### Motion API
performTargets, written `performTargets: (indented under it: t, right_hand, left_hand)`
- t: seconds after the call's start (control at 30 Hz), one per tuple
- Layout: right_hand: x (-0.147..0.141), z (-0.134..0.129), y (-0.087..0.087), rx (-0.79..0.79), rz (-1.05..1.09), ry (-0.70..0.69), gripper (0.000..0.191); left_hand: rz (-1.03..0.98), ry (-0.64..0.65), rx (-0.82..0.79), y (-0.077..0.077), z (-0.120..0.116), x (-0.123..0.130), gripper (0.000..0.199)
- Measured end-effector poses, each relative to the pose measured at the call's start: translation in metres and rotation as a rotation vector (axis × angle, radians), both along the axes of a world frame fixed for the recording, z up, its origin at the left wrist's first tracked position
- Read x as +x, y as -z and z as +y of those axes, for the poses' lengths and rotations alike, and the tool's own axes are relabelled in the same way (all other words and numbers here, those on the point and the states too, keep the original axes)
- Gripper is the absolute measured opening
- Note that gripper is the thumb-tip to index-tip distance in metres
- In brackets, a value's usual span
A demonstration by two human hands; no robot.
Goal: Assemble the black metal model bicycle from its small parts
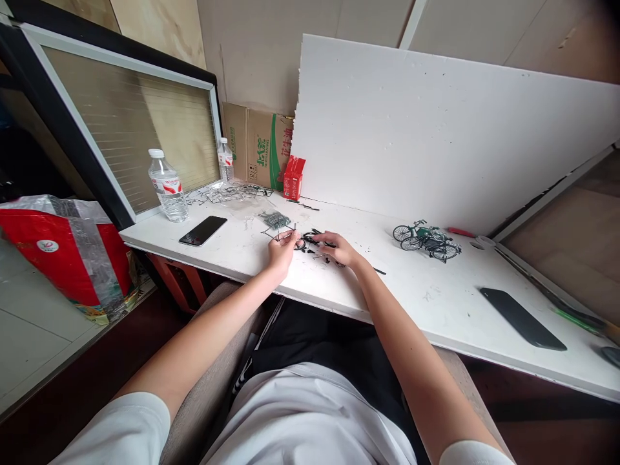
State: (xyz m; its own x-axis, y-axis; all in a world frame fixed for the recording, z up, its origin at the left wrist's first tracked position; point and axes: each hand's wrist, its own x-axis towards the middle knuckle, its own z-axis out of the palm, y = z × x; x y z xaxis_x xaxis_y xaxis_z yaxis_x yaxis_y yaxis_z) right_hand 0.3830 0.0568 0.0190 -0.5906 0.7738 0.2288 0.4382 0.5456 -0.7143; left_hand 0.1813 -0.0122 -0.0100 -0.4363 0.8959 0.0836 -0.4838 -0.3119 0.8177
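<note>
My left hand [282,253] is closed in a pinch on a thin dark model bicycle frame [271,234], whose fine bars stick out past the fingertips to the left. Just to the right, my right hand [340,249] reaches down with fingers stretched over small black model parts [312,237] on the white table [310,278]; no part is visibly gripped in it. Behind my left hand lies a clear bag of dark green pieces [276,220]. Assembled model bicycles [427,240], dark green and black, stand farther right.
Two water bottles [168,187] and a phone [203,230] are at left, near several thin black part frames [227,192]. A red box [293,177] stands before a carton [256,145]. A white board [436,129] closes the back. At right lies another dark phone [523,318].
</note>
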Motion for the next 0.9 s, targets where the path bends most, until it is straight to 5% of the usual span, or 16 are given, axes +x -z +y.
performTargets:
  t: [0.17,0.57,0.8,0.9]
  right_hand:
    - [-0.007,0.001,0.000,0.154,-0.053,0.115,0.017]
    - [0.014,0.019,0.006,0.063,0.169,0.486,0.032]
    - [0.033,0.028,0.015,0.020,-0.050,0.385,0.083]
    - [0.036,0.029,0.016,-0.013,-0.109,0.366,0.083]
  left_hand:
    - [-0.001,0.000,-0.011,-0.002,-0.001,0.001,0.029]
    - [0.039,-0.009,-0.025,-0.008,-0.007,0.000,0.032]
    - [0.054,-0.004,-0.024,-0.006,-0.007,-0.001,0.039]
    - [0.049,-0.008,-0.019,-0.006,-0.006,0.000,0.039]
